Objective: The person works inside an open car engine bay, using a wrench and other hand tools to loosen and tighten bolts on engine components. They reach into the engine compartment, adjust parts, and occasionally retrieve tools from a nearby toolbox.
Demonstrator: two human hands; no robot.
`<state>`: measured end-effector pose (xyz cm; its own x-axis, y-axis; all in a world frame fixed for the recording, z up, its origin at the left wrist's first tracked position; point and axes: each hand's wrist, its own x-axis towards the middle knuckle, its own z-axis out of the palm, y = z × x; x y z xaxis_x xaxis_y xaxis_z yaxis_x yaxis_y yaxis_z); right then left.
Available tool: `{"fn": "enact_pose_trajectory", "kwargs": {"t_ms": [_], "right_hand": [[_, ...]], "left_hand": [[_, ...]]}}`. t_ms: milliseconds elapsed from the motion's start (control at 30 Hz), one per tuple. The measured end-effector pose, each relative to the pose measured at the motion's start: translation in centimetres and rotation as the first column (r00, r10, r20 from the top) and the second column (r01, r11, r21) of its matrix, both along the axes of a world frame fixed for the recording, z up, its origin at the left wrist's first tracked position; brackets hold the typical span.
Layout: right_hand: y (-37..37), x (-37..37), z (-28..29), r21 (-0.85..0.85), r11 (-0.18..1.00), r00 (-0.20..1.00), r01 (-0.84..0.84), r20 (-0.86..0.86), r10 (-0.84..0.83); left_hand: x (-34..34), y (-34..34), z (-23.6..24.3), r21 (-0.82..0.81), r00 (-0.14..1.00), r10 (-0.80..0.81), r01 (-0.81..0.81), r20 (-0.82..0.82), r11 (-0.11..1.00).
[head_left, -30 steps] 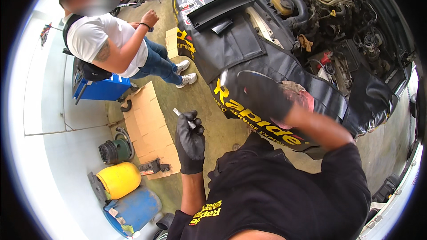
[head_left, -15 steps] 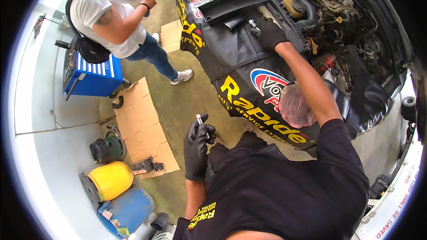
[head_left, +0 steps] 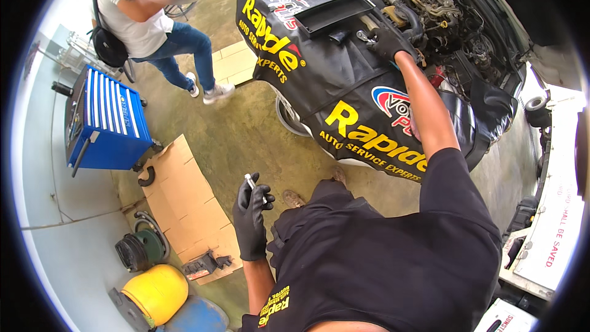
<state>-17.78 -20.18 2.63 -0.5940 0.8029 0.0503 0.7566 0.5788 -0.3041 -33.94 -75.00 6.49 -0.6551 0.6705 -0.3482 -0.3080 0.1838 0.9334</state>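
My left hand, in a black glove, is held up in front of my body with its fingers closed round a short silver metal bar, which looks like a socket extension. My right hand, also gloved in black, reaches out over the car's front edge. Its fingers are wrapped round a silver ratchet, whose head sticks out to the left. Beneath it lies a black fender cover. A long black tray rests on the cover, just beyond the ratchet.
Beyond my right hand, the engine bay lies exposed. A person in a white shirt is at the far left, near a blue tool cabinet. Flattened cardboard covers some floor; a yellow drum stands by the wall.
My view has shifted, and the other person has stepped left. The ratchet's head now shows more clearly in my right hand. My left hand still holds the silver bar.
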Motion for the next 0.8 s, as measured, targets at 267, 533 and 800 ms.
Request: {"fn": "enact_pose_trajectory", "kwargs": {"t_ms": [267, 533, 800], "right_hand": [[-2.4, -1.7, -0.1, 0.164, 0.986, 0.973, -0.023, 0.232, -0.016], [-2.3, -2.5, 0.2, 0.190, 0.980, 0.938, -0.061, 0.348, -0.009], [5.4, -10.3, 4.4, 0.411, 0.628, 0.748, -0.661, 0.291, 0.597]], "left_hand": [[-6.2, -5.8, -2.1, -0.045, 0.997, 0.076, -0.077, -0.016, 0.996], [-11.2, -4.1, -3.0, -0.038, 0.992, 0.127, -0.128, -0.017, 0.991], [-17.7, 3.7, -1.5, -0.092, 0.998, 0.051, -0.053, -0.022, 0.994]]}}
